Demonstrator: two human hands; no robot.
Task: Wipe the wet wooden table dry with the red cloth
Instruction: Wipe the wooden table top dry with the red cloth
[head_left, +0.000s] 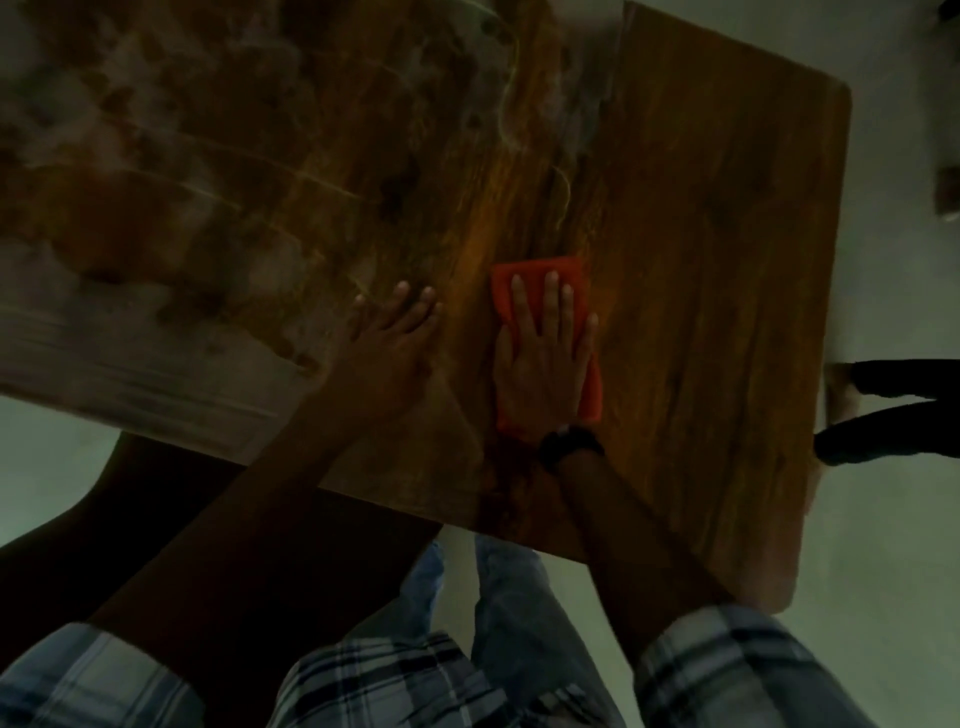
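The wooden table (701, 218) fills most of the view, with pale wet streaks and patches across its left half and a more even brown on its right half. A red cloth (540, 270) lies flat near the table's middle. My right hand (545, 358) presses on the cloth with its fingers straight and spread, and a dark watch sits on that wrist. My left hand (395, 338) rests flat on the bare wood just left of the cloth, fingers straight.
The table's near edge runs diagonally in front of my legs, and its right edge drops to a pale floor (893, 519). A dark chair frame (883, 410) pokes in beside the right edge. The scene is dim and blurred.
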